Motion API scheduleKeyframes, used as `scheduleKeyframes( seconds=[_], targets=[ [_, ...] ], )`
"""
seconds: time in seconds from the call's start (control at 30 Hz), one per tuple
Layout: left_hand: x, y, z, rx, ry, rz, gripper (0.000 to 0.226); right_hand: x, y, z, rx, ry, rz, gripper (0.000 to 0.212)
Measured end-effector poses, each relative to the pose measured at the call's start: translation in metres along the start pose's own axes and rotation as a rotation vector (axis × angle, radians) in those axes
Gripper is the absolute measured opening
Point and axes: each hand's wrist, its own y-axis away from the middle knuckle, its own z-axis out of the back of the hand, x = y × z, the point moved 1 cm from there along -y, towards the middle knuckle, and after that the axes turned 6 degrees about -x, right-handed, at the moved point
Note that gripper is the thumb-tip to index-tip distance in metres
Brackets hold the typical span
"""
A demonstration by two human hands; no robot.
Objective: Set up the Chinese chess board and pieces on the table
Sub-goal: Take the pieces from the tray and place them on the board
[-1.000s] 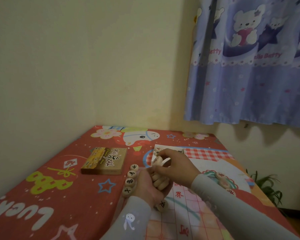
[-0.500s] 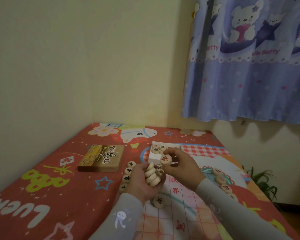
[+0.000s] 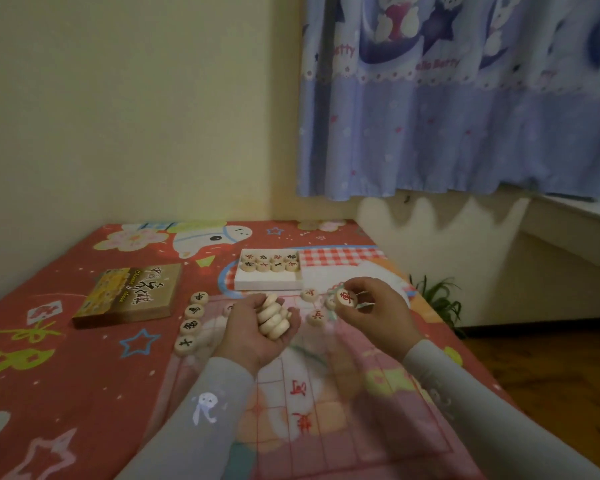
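A thin see-through chess board [image 3: 329, 420] with red lines lies on the red patterned tabletop. My left hand [image 3: 253, 336] is cupped palm-up around a stack of wooden pieces [image 3: 272, 317]. Over the board's far right part, my right hand [image 3: 378, 310] pinches one piece with a red character [image 3: 346, 297]. Several black-character pieces [image 3: 191, 322] form a column along the board's left edge. Two red pieces [image 3: 315, 317] lie on the board between my hands. A white tray [image 3: 267, 284] behind the board holds several more pieces.
The brown box lid [image 3: 132, 294] lies left of the column of pieces. The table meets the wall at the left and back, and its right edge [image 3: 440, 327] drops to a wooden floor with a green plant [image 3: 437, 296]. A blue curtain hangs above.
My right hand has carried the red-character piece to the right, away from the stack in my left hand. The left hand has stayed in place with its stack.
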Motion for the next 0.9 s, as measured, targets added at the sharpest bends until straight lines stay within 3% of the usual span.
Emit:
scheduleKeyframes(
  seconds=[0.43,0.57,0.73,0.9],
  targets=[
    [0.084,0.007,-0.021,0.095,-0.11,0.14,0.025,-0.049,0.128,0.09,-0.129,0.141,-0.152,0.03],
    [0.101,0.011,-0.023,0.084,-0.123,0.179,0.024,-0.06,0.159,0.1,-0.051,0.207,-0.174,0.031],
    [0.113,0.018,-0.026,0.067,-0.136,0.193,0.024,-0.057,0.169,0.105,0.037,0.213,-0.171,0.018],
    [0.12,0.019,-0.021,0.074,-0.172,0.207,0.02,-0.06,0.169,0.101,0.207,0.365,-0.173,0.018]
  ],
)
